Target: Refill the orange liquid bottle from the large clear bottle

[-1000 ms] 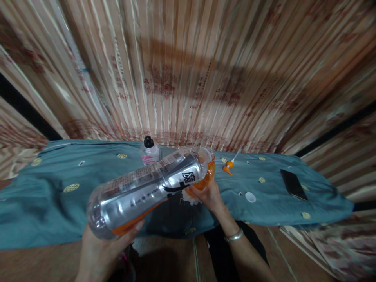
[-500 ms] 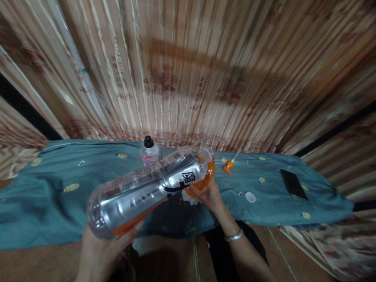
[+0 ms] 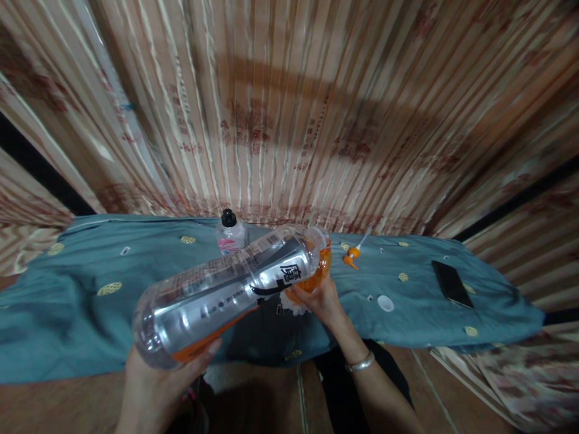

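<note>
A silver label [image 3: 244, 292] with a bold black Chinese character [image 3: 290, 272] and a barcode [image 3: 270, 242] wraps the clear plastic bottle [image 3: 228, 298], tilted above the teal-clothed worktop [image 3: 149, 259] before pleated, printed curtains [image 3: 275, 120]. The left hand [image 3: 156, 383] grips its base; the right hand [image 3: 323, 303] grips a glossy orange bottle [image 3: 316, 278] under its mouth. An orange pump [image 3: 351, 258] and black phone [image 3: 451, 284] lie rightward.

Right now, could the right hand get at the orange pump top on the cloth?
Probably not without letting go: the right hand holds the orange bottle. Otherwise likely yes, as no object shows between that hand and the pump top.
</note>
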`<state>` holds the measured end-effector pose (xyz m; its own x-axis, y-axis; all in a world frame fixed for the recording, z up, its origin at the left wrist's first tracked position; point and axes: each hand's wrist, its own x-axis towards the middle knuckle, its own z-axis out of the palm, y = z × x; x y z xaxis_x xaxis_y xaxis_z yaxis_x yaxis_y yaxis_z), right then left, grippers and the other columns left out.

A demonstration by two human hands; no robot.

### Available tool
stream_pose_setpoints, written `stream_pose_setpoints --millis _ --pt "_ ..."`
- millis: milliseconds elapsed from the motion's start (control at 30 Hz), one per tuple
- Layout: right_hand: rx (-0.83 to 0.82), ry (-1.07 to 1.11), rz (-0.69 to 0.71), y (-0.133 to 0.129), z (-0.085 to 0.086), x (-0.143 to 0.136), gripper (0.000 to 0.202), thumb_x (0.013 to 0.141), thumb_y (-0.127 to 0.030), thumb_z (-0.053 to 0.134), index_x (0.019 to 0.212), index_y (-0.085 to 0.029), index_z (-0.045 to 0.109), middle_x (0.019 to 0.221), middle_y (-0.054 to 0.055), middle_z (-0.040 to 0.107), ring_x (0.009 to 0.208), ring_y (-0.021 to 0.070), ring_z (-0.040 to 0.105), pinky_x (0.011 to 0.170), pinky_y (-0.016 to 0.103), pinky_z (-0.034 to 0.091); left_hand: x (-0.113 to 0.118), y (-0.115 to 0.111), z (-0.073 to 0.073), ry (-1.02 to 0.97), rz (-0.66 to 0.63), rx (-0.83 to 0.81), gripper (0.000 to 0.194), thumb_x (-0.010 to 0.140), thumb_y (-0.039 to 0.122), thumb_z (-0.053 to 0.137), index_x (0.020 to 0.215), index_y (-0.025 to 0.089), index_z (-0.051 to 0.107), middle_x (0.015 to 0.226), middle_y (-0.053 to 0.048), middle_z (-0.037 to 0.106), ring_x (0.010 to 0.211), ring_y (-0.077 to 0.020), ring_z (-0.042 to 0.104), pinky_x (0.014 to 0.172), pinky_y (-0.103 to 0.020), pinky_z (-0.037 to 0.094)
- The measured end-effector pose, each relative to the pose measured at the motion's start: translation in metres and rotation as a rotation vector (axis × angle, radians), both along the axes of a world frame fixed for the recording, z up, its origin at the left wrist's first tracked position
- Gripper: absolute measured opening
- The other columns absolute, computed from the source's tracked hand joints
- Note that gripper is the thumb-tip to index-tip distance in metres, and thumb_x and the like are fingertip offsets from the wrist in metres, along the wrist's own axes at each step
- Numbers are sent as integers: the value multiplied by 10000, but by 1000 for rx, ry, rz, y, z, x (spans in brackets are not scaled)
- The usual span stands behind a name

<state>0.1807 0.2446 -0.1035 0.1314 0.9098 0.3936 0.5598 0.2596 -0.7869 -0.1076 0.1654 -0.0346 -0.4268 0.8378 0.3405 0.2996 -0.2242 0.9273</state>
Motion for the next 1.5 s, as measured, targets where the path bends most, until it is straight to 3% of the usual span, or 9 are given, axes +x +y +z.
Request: stream_pose_setpoints --millis 100,333,500,633,767,967,1067,1300,1500 --pt "8 -1 1 0 1 0 767 788 -465 828 1438 -183 532 1242 154 771 1121 351 764 942 469 639 5 -3 7 -10 8 -59 596 544 416 907 1078 255 698 867 -26 777 902 -302 766 909 -470 648" --pt "-4 0 4 0 1 0 740 788 -450 838 1420 -196 548 1254 148 771 1161 356 753 964 479 636 13 -5 18 -60 -1 -98 470 550 388 881 966 262 700 870 -24 801 801 -281 746 907 -467 640" --pt "-11 11 4 0 0 0 780 782 -464 841 1445 -187 537 1289 165 754 1169 358 750 983 486 625 9 -2 12 -69 -1 -51 635 501 381 926 1078 266 689 885 6 777 909 -273 757 879 -395 631" --pt "-15 10 -1 0 0 1 750 787 -470 835 1416 -182 546 1295 170 749 1167 352 750 967 470 631 6 -1 7 -63 1 -31 642 495 386 948 1075 249 709 964 -35 815 867 -273 759 942 -453 632" --pt "-8 11 -4 0 0 0 722 780 -479 836 1376 -184 556 1266 174 761 1142 359 758 949 476 635 9 -3 11 -63 7 -81 649 522 404 920 1120 261 711 1078 -57 831 969 -310 778 1006 -501 615" --pt "-10 -4 -15 0 -1 0 719 775 -483 838 1368 -191 553 1219 163 772 1137 366 757 956 491 628 4 0 6 -15 -8 -37 652 523 418 942 1109 243 715 1028 -60 839 903 -312 787 963 -509 638" --pt "-9 -11 -2 0 -1 1 689 789 -480 829 1360 -199 565 1259 163 760 1153 353 752 948 469 635 3 1 4 -20 1 -15 653 512 418 943 1101 253 712 1025 -47 825 924 -290 766 939 -457 638" --pt "5 8 8 -1 2 0 765 790 -485 829 1430 -187 533 1301 166 748 1175 343 749 989 462 627 14 -5 17 -77 -4 -73 526 561 355 877 1041 296 668 1012 -11 797 939 -264 753 869 -363 636" --pt "5 22 2 -1 4 -1 828 780 -455 839 1487 -192 499 1333 166 741 1202 357 741 1005 484 623 6 -3 10 35 -3 -67 583 584 429 883 1096 279 649 921 -28 762 914 -326 757 857 -472 650"
